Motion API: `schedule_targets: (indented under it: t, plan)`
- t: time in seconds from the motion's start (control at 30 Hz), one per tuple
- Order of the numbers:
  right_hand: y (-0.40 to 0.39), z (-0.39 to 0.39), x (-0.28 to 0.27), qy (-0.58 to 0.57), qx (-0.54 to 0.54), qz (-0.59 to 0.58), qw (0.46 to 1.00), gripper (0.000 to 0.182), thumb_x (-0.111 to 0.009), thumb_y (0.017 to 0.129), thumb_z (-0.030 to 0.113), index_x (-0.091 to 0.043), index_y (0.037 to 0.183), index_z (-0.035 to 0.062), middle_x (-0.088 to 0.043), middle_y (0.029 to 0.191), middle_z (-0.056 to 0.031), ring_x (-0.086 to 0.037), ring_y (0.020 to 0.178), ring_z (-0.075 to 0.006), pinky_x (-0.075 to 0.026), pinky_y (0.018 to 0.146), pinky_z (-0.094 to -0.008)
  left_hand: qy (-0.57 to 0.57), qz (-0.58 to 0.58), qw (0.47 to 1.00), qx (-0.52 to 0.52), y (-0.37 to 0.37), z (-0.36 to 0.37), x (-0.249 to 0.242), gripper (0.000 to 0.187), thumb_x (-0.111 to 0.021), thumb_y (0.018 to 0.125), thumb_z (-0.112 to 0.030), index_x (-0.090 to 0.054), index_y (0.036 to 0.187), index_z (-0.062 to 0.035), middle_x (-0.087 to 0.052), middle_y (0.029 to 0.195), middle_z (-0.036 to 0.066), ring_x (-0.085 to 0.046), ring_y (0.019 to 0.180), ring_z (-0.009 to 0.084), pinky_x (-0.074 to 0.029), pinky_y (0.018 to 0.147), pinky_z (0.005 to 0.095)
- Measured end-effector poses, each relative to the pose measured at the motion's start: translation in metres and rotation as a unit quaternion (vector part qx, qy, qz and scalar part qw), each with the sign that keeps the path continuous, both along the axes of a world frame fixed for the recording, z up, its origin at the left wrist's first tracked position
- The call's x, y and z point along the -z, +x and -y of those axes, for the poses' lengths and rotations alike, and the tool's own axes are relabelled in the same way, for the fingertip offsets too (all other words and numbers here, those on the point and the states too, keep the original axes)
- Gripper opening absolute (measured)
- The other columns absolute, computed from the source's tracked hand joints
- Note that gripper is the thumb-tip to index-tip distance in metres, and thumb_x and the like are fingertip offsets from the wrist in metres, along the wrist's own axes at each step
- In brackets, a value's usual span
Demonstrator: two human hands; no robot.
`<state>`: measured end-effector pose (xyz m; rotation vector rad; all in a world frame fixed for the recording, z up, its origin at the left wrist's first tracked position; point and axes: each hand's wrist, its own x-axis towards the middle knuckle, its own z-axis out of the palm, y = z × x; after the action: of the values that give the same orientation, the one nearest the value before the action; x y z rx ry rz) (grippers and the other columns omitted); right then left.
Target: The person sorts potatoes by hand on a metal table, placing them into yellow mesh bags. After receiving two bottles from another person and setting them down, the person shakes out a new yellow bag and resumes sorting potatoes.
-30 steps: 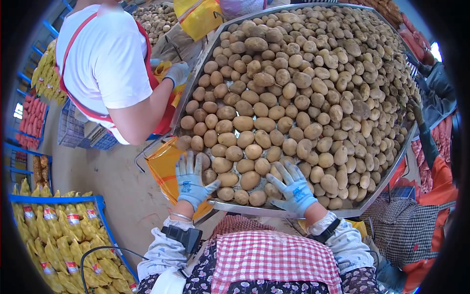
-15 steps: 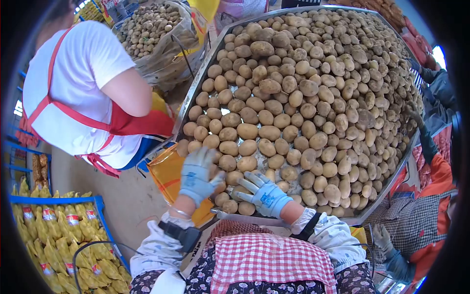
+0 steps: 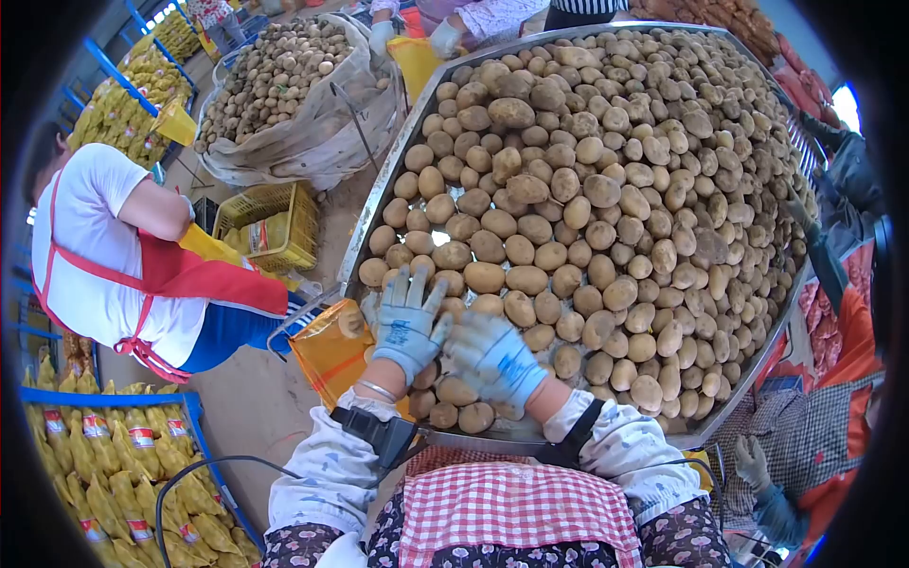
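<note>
My left hand [image 3: 407,327], in a pale blue glove, rests over potatoes at the near left corner of the metal sorting table [image 3: 374,208]. Its fingers are stretched out and apart. Close beside it, my right hand [image 3: 497,358] reaches leftward over the potatoes, with its fingers smeared by motion. Several loose potatoes [image 3: 456,391] lie just below the hands. An orange mesh bag [image 3: 322,355] hangs at the table's left edge next to my left hand, with a potato [image 3: 350,324] at its mouth.
A heap of potatoes [image 3: 663,189] fills the table. To the left stands a co-worker [image 3: 123,246] in a red apron, near a yellow crate [image 3: 298,227] and a big potato sack [image 3: 275,90]. Packed yellow bags [image 3: 133,473] stand lower left. Another person's gloved hand [image 3: 753,464] is at right.
My right hand has moved left, closer to my left hand. My left hand has shifted slightly right. The co-worker at left stands farther from the table, and a potato now shows at the orange bag's mouth.
</note>
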<state>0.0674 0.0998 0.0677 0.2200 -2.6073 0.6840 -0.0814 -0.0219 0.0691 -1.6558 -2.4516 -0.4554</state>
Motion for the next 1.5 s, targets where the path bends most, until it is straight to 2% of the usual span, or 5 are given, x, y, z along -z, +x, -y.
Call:
schedule_targets:
  t: [0.5,0.57,0.67,0.97,1.5]
  plan:
    - [-0.057,-0.06,-0.028,-0.149,0.221,0.409,0.872,0.056,-0.062,0.08,0.033,-0.047,0.127,0.0048,-0.061,0.117,-0.0147,-0.056,0.114,-0.0337,-0.046,0.093,-0.046,-0.009,0.043,0.999,-0.007,-0.016,0.004,0.008,0.059,-0.061,0.08,-0.035,-0.049,0.129,-0.0049,-0.05,0.13,0.02,-0.044,0.122,0.0388,-0.032,0.106,0.0474]
    - [-0.037,-0.06,-0.012,-0.835,0.0,0.147,0.53,0.061,-0.062,0.08,0.033,-0.044,0.131,0.0044,-0.059,0.118,-0.0202,-0.054,0.116,-0.0373,-0.046,0.095,-0.0487,-0.115,0.204,0.972,-0.026,-0.019,0.014,-0.001,0.061,-0.06,0.082,-0.034,-0.045,0.134,-0.0063,-0.044,0.135,0.021,-0.036,0.13,0.0389,-0.029,0.109,0.0473]
    - [-0.024,-0.054,-0.038,-0.93,-0.115,0.115,0.329,0.06,-0.06,0.084,0.036,-0.042,0.132,0.0044,-0.06,0.111,-0.0223,-0.057,0.11,-0.0379,-0.05,0.09,-0.0479,0.008,0.187,0.982,-0.026,-0.043,-0.024,0.013,0.057,-0.059,0.083,-0.032,-0.046,0.133,-0.0081,-0.04,0.138,0.023,-0.035,0.13,0.0399,-0.028,0.109,0.0479]
    - [0.031,-0.105,-0.048,-0.03,0.378,0.04,0.925,0.029,-0.066,0.079,0.035,-0.065,0.089,0.0074,-0.065,0.087,-0.0125,-0.063,0.081,-0.0291,-0.051,0.07,-0.0382,-0.111,0.233,0.959,0.12,-0.022,-0.025,-0.004,0.052,-0.061,0.082,-0.034,-0.051,0.127,-0.0095,-0.04,0.139,0.02,-0.039,0.126,0.04,-0.031,0.106,0.0482]
    - [0.012,-0.125,-0.056,0.128,0.381,0.413,0.817,0.032,-0.062,0.077,0.028,-0.061,0.105,0.0114,-0.062,0.105,-0.011,-0.06,0.094,-0.0325,-0.05,0.08,-0.0413,0.169,0.144,0.972,0.075,-0.078,-0.089,0.008,0.024,-0.06,0.085,-0.028,-0.067,0.094,-0.0069,-0.066,0.102,0.017,-0.064,0.088,0.0315,-0.051,0.078,0.0396]
